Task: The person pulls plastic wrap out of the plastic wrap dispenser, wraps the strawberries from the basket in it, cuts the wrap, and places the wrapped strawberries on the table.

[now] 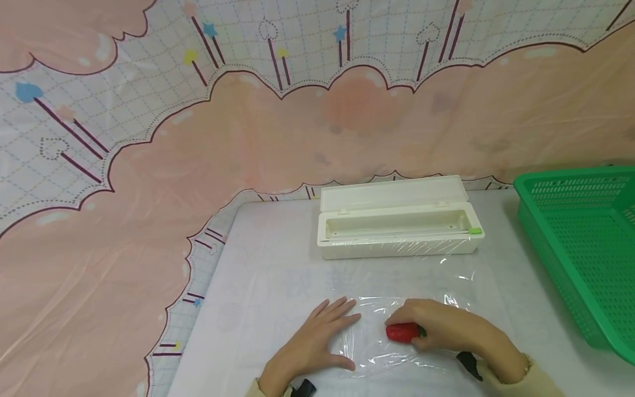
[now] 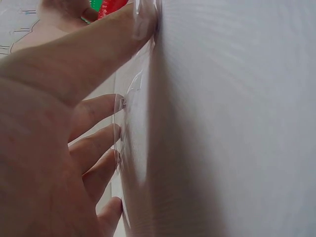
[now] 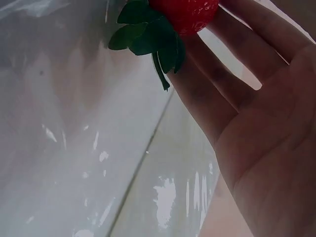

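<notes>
A red strawberry (image 1: 403, 333) with green leaves (image 3: 148, 29) is held between the fingers and thumb of my right hand (image 1: 441, 325), low over a sheet of clear cling film (image 1: 377, 353). My left hand (image 1: 317, 339) lies spread at the film's left edge, its fingers straight. In the left wrist view, the fingertips (image 2: 116, 131) and thumb touch the film over the white tabletop. The film stretches back toward a white cling film box (image 1: 397, 249), whose lid (image 1: 392, 194) stands raised. Part of the strawberry is hidden by my right hand.
To the right stands a green plastic basket (image 1: 548, 259) with perforated walls. A small light-green slider (image 1: 474, 231) sits at the box's right end. Behind the white table (image 1: 248, 275) hangs a pink and white patterned cloth (image 1: 278, 132).
</notes>
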Demonstrator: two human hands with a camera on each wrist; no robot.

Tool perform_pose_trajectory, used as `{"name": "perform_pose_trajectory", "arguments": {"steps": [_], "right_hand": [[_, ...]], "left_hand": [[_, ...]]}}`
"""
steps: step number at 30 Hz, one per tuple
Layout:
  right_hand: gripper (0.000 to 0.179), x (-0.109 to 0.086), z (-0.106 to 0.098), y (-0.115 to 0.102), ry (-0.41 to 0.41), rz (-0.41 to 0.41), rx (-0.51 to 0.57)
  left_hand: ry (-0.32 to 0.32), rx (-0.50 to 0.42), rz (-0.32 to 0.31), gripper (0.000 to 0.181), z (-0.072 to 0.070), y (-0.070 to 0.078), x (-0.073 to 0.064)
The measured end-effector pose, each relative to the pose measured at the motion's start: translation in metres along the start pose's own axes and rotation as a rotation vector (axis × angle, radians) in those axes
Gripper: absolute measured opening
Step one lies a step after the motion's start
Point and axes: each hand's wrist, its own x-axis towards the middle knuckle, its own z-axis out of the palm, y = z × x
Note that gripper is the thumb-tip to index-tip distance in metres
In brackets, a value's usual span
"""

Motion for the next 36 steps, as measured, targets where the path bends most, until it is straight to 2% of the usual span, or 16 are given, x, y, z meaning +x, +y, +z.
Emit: {"name": "perform_pose_trajectory", "arguments": {"steps": [13, 20, 31, 36], "right_hand": [[0.043, 0.002, 0.003, 0.0, 0.015, -0.008, -0.007], [0.047, 0.0, 0.006, 0.002, 0.048, -0.03, -0.064], [0.055, -0.01, 0.005, 0.007, 0.147, -0.078, -0.144], [0.054, -0.018, 0.004, 0.011, 0.151, -0.052, -0.162]], "left_hand": [[-0.001, 0.008, 0.002, 0.088, 0.002, -0.001, 0.0], [0.002, 0.016, 0.01, 0.088, 0.002, -0.002, 0.0], [-0.004, 0.012, 0.005, 0.088, 0.0, -0.002, 0.001], [-0.006, 0.016, 0.002, 0.088, 0.0, 0.0, 0.001]]}}
